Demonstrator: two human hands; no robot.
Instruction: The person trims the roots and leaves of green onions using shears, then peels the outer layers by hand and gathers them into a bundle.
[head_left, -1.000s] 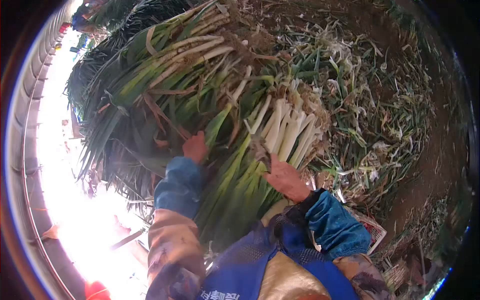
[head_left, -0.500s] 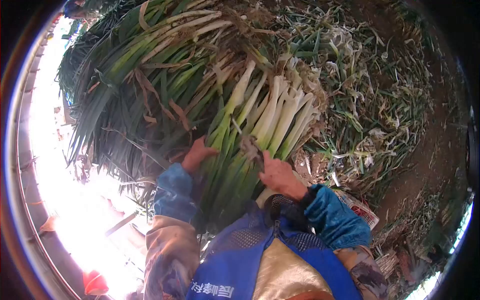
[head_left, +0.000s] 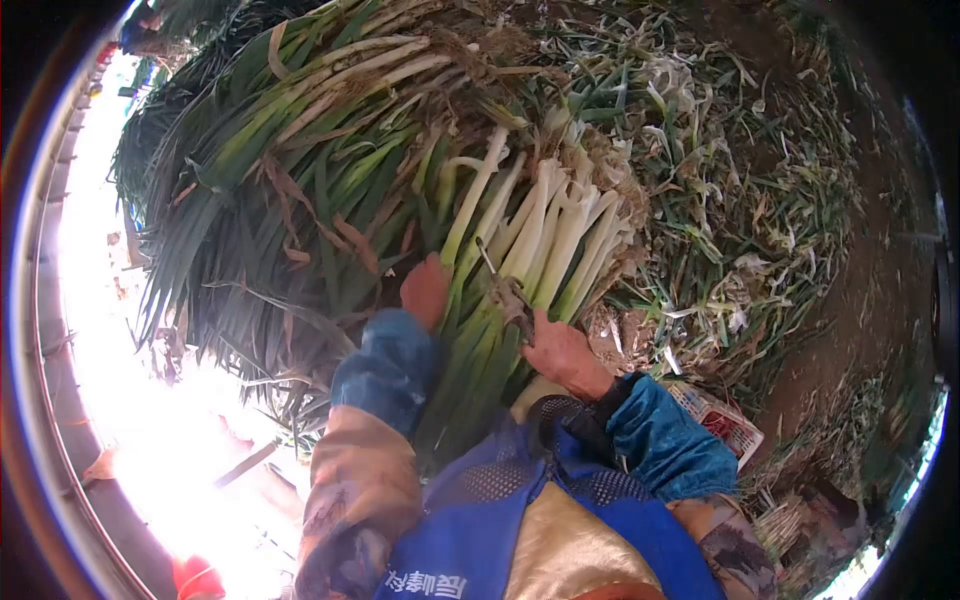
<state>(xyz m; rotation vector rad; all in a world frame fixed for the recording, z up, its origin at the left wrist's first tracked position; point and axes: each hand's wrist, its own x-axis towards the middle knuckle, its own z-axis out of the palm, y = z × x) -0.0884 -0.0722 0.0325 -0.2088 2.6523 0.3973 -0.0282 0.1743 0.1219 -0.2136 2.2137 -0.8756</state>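
Note:
Long green onions (head_left: 545, 225) lie side by side before me, white root ends up and green leaves toward my lap. My left hand (head_left: 427, 290) is closed at the left side of this row, around the lower part of a green onion stalk; its fingertips are hidden. My right hand (head_left: 565, 352) grips what looks like an air blow gun (head_left: 508, 295), with a thin metal nozzle slanting up-left over the stalks. The gun's handle is mostly covered by my fingers.
A big heap of unpeeled green onions (head_left: 260, 190) rises at the left. Stripped skins and leaf scraps (head_left: 700, 190) cover the ground at the right. A printed white box or packet (head_left: 722, 420) lies by my right sleeve. Something red (head_left: 197, 577) sits at lower left.
My left hand has moved up and to the right along the row, from fingers spread to closed. The blow gun stays almost in place in my right hand, its nozzle slightly more upright.

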